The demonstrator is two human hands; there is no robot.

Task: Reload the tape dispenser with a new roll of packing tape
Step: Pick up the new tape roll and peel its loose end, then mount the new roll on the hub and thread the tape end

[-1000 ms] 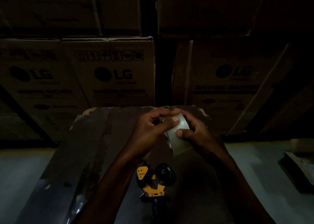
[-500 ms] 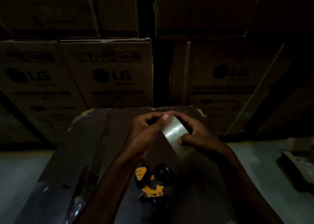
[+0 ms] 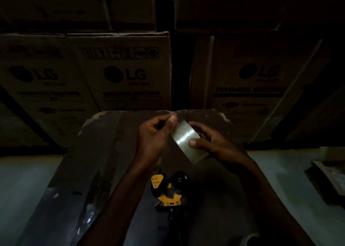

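Peeling the free end off the new roll of packing tape (image 3: 187, 140) is the step I am on, I judge. I hold the roll up over the dark cardboard sheet (image 3: 104, 152), seen edge-on so its shiny outer face catches the light. My left hand (image 3: 155, 137) is closed, thumb and fingertip pinched at the roll's upper corner, where I take the loose end to be. My right hand (image 3: 214, 143) grips the roll from the other side, thumb pressed on its face and fingers curled behind.

To do it well I would keep the right hand firm so the roll does not spin, lift the end evenly across its whole width so it does not split into a strip, and avoid touching the sticky side more than I must.

Nearer to me lies the yellow and black tape dispenser (image 3: 168, 189), flat on the cardboard, its black spindle bare, waiting for the roll.

Behind stand stacked cartons (image 3: 127, 74) printed "LG" and "WASHING MACHINE", with a row of handling symbols; the smaller print is too dim to read.
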